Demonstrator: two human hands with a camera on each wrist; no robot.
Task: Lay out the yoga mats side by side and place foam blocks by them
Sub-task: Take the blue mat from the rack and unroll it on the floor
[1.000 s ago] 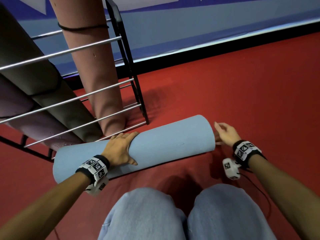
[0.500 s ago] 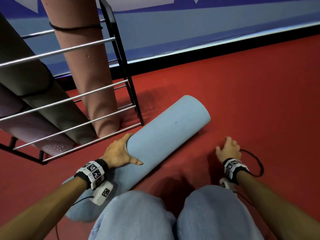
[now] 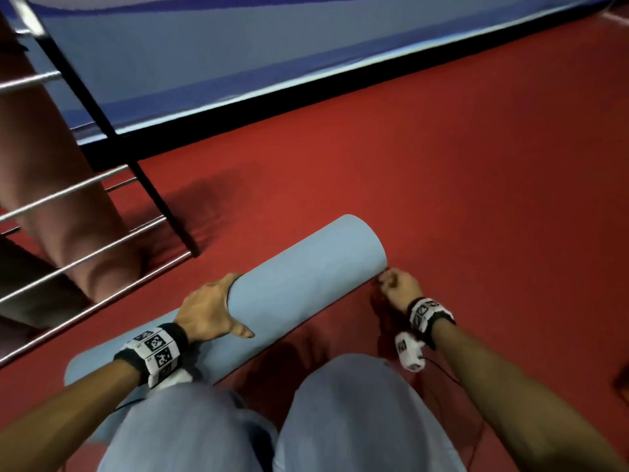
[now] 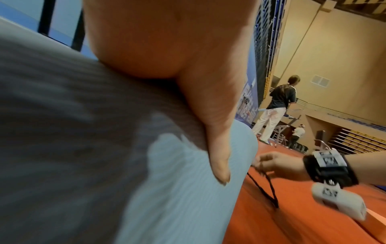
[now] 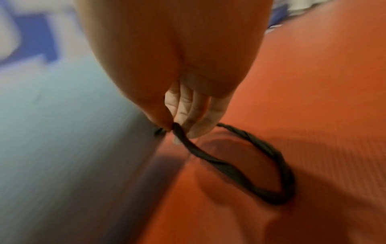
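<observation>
A rolled light blue yoga mat (image 3: 306, 277) lies slantwise on the red floor in front of my knees. My left hand (image 3: 207, 311) holds the roll near its middle, fingers over its far side and thumb (image 4: 217, 148) lying along the near side. My right hand (image 3: 398, 287) is at the roll's right end and pinches a black elastic band (image 5: 240, 173) between thumb and fingertips. The band hangs down in a loop (image 4: 263, 186) to the floor. No foam blocks show.
A black-framed rack with metal rails (image 3: 102, 253) stands at the left and holds a pink rolled mat (image 3: 64, 199) and a darker one (image 3: 20, 284). A blue padded wall (image 3: 272, 46) runs behind. Red floor stretches right. A person (image 4: 277, 105) stands far off.
My right hand went to the floor, took up the black band, and now holds it by the roll's right end. The roll swung slantwise under my left hand.
</observation>
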